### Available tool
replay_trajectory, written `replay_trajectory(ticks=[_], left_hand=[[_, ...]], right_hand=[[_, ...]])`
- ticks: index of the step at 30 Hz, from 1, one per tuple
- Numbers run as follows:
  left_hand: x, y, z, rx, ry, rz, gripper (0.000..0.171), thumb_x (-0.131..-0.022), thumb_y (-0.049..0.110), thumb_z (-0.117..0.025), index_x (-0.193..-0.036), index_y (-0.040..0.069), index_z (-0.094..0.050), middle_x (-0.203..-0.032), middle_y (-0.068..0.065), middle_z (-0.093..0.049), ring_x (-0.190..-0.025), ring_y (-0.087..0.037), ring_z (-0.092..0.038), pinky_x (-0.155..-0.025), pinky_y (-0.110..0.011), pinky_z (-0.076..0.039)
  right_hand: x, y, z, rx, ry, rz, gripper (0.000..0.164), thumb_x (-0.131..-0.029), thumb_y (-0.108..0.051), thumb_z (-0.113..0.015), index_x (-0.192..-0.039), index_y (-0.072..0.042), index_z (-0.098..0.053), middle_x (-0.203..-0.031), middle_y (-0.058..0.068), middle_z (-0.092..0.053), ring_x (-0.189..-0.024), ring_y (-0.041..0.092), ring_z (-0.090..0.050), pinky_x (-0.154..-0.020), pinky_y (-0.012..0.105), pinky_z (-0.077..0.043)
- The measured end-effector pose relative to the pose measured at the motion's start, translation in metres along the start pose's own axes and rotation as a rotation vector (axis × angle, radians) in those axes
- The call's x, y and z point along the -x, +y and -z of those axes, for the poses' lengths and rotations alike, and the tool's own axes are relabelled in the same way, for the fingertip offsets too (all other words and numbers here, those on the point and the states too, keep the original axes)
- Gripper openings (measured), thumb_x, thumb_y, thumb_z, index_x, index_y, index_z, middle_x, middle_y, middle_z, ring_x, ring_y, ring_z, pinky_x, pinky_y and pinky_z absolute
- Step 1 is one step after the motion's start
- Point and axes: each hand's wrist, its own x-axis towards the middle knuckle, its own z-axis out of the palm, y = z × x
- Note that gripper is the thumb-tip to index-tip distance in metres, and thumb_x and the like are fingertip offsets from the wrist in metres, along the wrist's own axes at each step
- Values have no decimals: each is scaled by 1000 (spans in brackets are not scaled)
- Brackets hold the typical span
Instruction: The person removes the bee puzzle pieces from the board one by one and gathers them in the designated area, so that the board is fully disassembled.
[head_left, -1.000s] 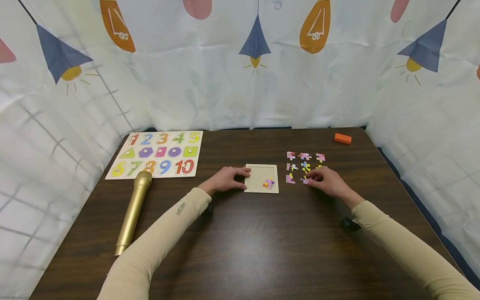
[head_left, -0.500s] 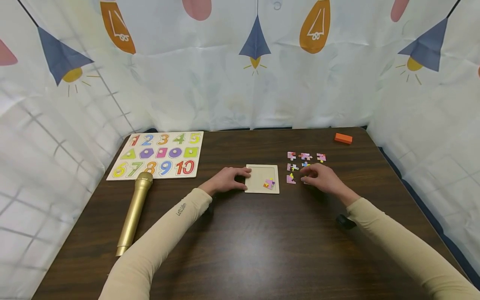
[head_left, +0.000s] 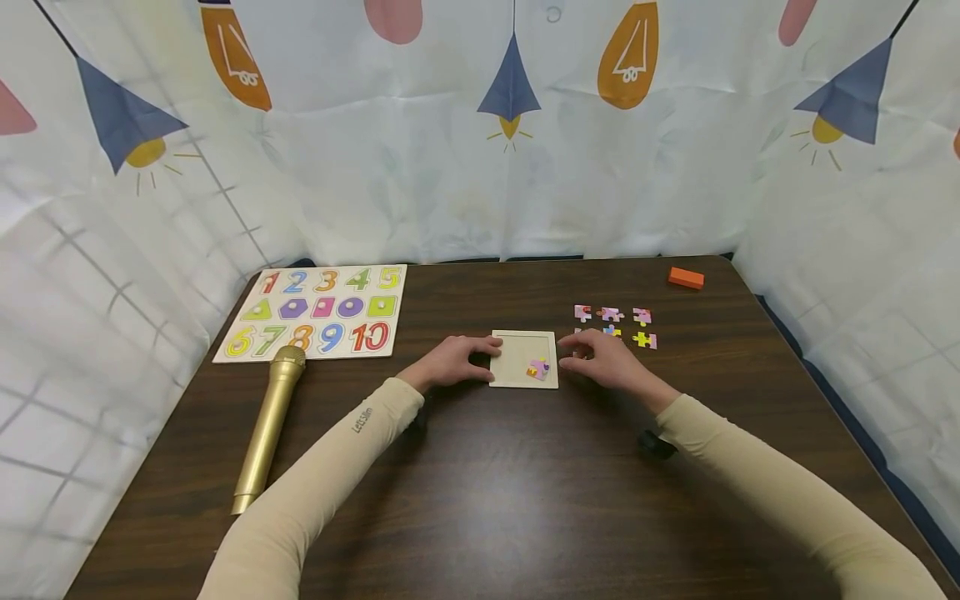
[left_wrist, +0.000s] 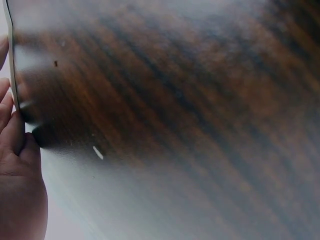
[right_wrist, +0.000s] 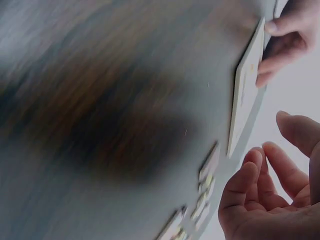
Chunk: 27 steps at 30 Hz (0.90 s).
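A small square wooden puzzle tray (head_left: 513, 342) lies on the table in the middle of the head view. One pink jigsaw piece (head_left: 537, 369) with yellow and purple marks is in its lower right part. My left hand (head_left: 448, 361) rests at the tray's left edge, forefinger and thumb spread apart and touching it. Just right of the tray hovers my right hand (head_left: 609, 363), thumb and fingers apart; the right wrist view shows no piece between them. Several loose jigsaw pieces, such as a yellow and pink one (head_left: 645, 340), lie beyond it; others are hidden under that hand.
A board of numbers and shapes (head_left: 311, 313) lies at the back left. A gold microphone (head_left: 267, 429) lies in front of it, next to my left sleeve. An orange block (head_left: 686, 277) sits at the back right, near the table's far edge.
My right hand has moved left from the loose pieces to beside the tray, uncovering the yellow and pink piece. My left hand and the tray have stayed in place.
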Motion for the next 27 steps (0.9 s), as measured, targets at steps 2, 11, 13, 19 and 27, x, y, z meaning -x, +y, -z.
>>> replay_trajectory(ticks=[2,11,13,19,27], left_hand=[[0,0,0,0,2,-2,49,-86,25,-76,-131,8,-63,-148,-4,-48,-138,-23,-40,-113,-40,-31],[0,1,0,5,0,-4,49,-87,25,-76,-131,7,-63,-147,-5,-48,-139,-23,-40,-113,-40,-31],[0,1,0,3,0,-3,49,-87,25,-76,-131,7,-63,-147,-5,-48,-139,-23,-40,-113,-40,-31],[0,0,0,9,-2,-1,48,-87,24,-75,-130,7,-64,-147,-5,-48,-139,-24,-40,-113,-41,-31],[-1,-1,-1,9,-3,-5,48,-87,24,-75,-130,7,-63,-147,-5,-48,-139,-23,-40,-113,-41,-31]], right_hand=[[-3,-3,-5,0,-13,9,40,-91,-23,-70,-125,-3,-64,-111,12,-65,-90,23,-58,-75,36,-49],[-7,-8,-22,39,-25,66,42,-89,-19,-72,-126,-1,-64,-113,14,-63,-84,20,-58,-69,31,-47],[-7,-9,-23,37,-21,75,42,-88,-19,-72,-125,0,-64,-113,15,-62,-82,20,-57,-67,30,-46],[-9,-11,-25,44,-48,64,44,-88,-21,-73,-126,0,-64,-112,17,-57,-83,20,-55,-69,31,-45],[-13,-14,-27,68,-94,41,39,-88,-23,-73,-122,-4,-68,-107,12,-55,-89,22,-49,-73,32,-41]])
